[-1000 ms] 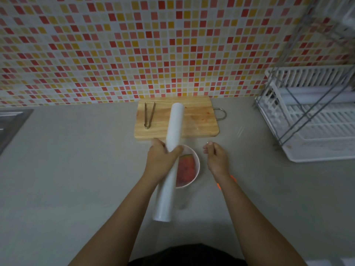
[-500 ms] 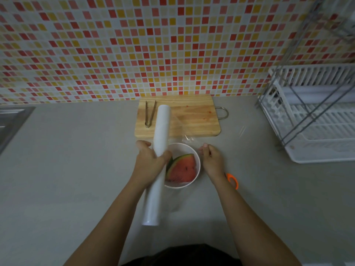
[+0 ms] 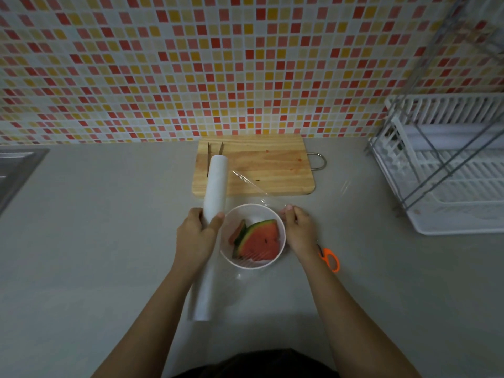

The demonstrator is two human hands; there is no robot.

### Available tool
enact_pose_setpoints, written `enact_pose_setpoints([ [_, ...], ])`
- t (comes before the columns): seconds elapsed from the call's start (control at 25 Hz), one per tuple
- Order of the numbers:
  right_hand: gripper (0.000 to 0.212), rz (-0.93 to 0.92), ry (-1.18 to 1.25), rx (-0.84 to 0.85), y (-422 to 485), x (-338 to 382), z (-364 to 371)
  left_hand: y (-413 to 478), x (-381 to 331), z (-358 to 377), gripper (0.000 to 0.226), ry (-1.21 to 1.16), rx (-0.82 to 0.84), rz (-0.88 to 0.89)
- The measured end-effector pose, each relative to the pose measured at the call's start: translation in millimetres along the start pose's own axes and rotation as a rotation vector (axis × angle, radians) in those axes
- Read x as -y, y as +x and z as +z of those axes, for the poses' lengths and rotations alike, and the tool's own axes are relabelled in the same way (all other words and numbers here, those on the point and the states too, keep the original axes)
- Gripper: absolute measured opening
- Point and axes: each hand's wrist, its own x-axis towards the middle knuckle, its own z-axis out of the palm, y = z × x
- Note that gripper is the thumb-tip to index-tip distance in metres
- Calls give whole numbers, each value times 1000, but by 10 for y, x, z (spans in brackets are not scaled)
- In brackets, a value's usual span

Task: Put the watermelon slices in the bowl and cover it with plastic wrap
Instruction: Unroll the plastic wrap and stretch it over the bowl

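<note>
**Holding plastic wrap by the watermelon bowl**

A wall (image 3: 245,64) of small red, yellow and white tiles fills the far side. Below it lies a grey counter (image 3: 95,241). A bit of a metal sink (image 3: 16,165) shows at the far left edge. A white dish rack (image 3: 450,173) stands on the right.

A wooden cutting board (image 3: 267,170) lies flat at the far side of the counter, close to the wall. It has a few red spots on it.

A long white roll of plastic wrap (image 3: 215,186) points from near to far, just left of the bowl. Its far end sits over the left part of the board. The left hand (image 3: 195,236) grips the roll around its middle, with the fingers and thumb curled round it.

A clear sheet (image 3: 249,184) comes off the roll and goes to the right. It is hard to see. The right hand (image 3: 298,233) is just right of the bowl, and its curled fingers pinch the edge of the sheet by the far right rim.

The white bowl (image 3: 252,214) stands on the counter between the two hands, near the board. The watermelon slices (image 3: 261,240) lie inside it, red with green rinds.

Orange scissors (image 3: 331,259) lie on the counter by the right wrist. Thin tongs (image 3: 221,148) lie on the far left of the board, partly behind the roll.
</note>
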Motion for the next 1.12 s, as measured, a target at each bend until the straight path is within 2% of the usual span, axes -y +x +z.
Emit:
enact_pose_setpoints([
  [0.2,29,3,22,-11,-14,-10,22,10,124,3,49,-69,80,-34],
  [0.28,22,-15,94,-14,-38,-8,22,15,169,-26,56,-154,136,-48],
  [0.32,26,-13,156,-6,-49,-8,17,29,187,-38,57,-178,163,-48],
  [0.4,36,15,259,13,-55,-39,28,59,223,-51,49,-181,195,-38],
  [0.52,25,-34,294,24,-90,-18,41,85,252,-62,44,-209,214,-36],
  [0.6,29,-37,331,55,-108,24,35,99,274,-58,44,-251,235,-46],
  [0.76,27,93,356,173,-120,-6,30,122,322,-46,44,-310,246,-65],
  [1.0,65,234,259,95,-173,10,52,127,361,-21,44,-316,249,-52],
  [1.12,81,317,336,198,-183,63,7,125,366,-20,43,-292,239,-38],
])
